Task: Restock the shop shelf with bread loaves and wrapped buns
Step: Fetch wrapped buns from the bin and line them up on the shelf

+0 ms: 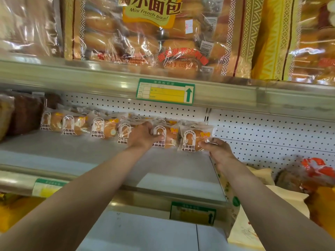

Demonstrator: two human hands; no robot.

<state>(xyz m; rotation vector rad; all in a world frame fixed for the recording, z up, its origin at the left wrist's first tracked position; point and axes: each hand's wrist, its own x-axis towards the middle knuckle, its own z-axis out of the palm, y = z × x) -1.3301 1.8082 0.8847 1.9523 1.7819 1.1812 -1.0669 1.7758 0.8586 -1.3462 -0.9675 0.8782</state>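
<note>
Crinkly clear film wraps every bun here, and that film decides how we should handle them. Our left hand point(143, 135) reaches to the back of the middle shelf point(76, 153), fingers curled over the left edge and top of a wrapped bun point(165, 135) standing in the row against the pegboard back wall point(262, 127). Our right hand point(217, 151) pinches the right-hand bun point(193, 140), thumb on its front at the lower right and the other fingers tucked behind the pack, where we cannot see them. The two buns touch side by side at about twelve o'clock from where our arms enter the view, closing the right end of a row of similar buns point(74, 125) that runs off toward ten o'clock. We judge each pack to be very light, soft and easily squashed: the bread inside will dent under a hard squeeze, and the glossy film looks slippery and liable to slide between fingertips. The best hold is probably a gentle pinch on the sealed edges of the wrapper, or an easy cradle round the sides, never pressure on the bun's face. Standing on edge, they may tip forward, so each wants leaning against its neighbour. At twelve o'clock above, on the upper shelf, sits a big bag of mini French bread point(150, 33); at four o'clock lies more bagged bread point(308, 171), blurred.
</note>
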